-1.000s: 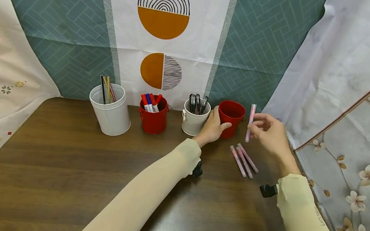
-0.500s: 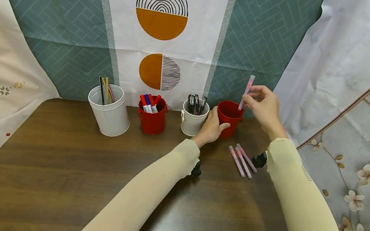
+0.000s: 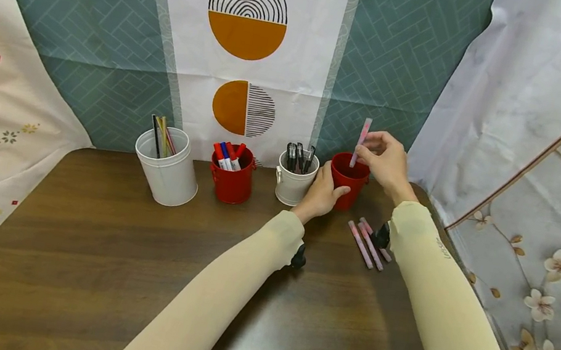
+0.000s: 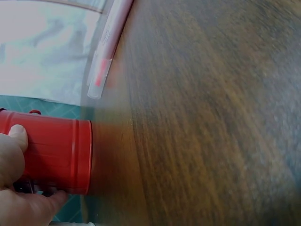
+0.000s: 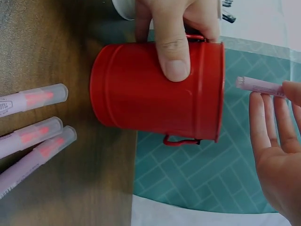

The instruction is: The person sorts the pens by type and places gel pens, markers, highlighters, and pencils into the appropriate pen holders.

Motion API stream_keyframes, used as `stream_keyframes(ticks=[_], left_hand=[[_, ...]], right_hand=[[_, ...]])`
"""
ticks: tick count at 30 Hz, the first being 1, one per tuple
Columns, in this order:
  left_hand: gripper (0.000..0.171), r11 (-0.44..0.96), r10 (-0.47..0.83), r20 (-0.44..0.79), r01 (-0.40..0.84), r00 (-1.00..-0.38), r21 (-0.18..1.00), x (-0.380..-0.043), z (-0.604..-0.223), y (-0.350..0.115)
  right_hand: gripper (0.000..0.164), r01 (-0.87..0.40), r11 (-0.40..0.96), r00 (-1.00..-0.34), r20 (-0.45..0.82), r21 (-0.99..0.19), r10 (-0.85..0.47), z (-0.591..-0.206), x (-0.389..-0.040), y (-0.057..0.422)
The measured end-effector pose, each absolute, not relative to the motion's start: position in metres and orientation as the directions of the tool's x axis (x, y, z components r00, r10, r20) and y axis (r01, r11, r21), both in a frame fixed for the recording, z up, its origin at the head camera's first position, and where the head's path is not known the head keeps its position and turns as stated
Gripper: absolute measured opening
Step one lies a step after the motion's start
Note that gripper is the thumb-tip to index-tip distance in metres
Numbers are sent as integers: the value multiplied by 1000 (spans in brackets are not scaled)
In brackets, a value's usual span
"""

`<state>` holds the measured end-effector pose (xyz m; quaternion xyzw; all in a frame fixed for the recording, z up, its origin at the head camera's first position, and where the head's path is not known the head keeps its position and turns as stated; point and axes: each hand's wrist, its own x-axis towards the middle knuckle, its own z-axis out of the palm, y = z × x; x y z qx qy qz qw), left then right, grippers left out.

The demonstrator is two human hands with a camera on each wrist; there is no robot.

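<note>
A small red metal bucket (image 3: 353,189) stands upright at the back right of the table. My left hand (image 3: 319,195) holds it by its left side, and the thumb lies across its front in the right wrist view. Above its mouth, my right hand (image 3: 387,160) pinches a pink highlighter (image 3: 361,142) between thumb and fingers, nearly upright with its lower end at the opening. Three more pink highlighters (image 3: 360,245) lie on the wood in front, partly covered by the right wrist's camera. Their clear caps (image 5: 57,92) face the bucket in the right wrist view.
Left of my left hand stands a small white bucket (image 3: 291,190) of black pens. Further left are a red bucket (image 3: 232,186) with red and blue markers and a taller white bucket (image 3: 166,183) with thin sticks. Curtains (image 3: 391,57) hang behind the brown table (image 3: 117,271).
My right hand has carried the highlighter up and left, from beside the red bucket to over its mouth. My left hand has stayed on the bucket.
</note>
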<state>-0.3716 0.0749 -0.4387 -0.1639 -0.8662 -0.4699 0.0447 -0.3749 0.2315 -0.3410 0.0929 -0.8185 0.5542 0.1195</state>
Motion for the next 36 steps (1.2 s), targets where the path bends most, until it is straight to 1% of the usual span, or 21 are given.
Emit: stream_keyframes(ticks=[4, 11, 15, 20, 28, 31, 36], left_hand=[[74, 503, 235, 248, 336, -940, 797, -372, -439, 75], [75, 517, 243, 217, 316, -945, 796, -378, -446, 79], [75, 520, 232, 215, 307, -949, 797, -381, -448, 79], [75, 525, 242, 233, 329, -942, 785, -382, -448, 78], [76, 515, 229, 244, 331, -942, 791, -379, -445, 76], [76, 507, 231, 233, 321, -945, 800, -381, -447, 78], [74, 494, 221, 235, 316, -947, 810, -384, -451, 80]], right_hand=[[37, -281, 389, -954, 298, -877, -16, -350, -380, 234], [35, -271, 416, -959, 283, -868, -34, -359, -380, 234], [34, -282, 467, -956, 286, -838, -64, -363, -380, 232], [30, -290, 541, -952, 294, -790, -80, -365, -378, 229], [28, -316, 531, -944, 317, -786, -93, -361, -376, 229], [26, -326, 564, -940, 325, -759, -106, -355, -370, 232], [23, -370, 638, -918, 374, -675, -136, -342, -356, 244]])
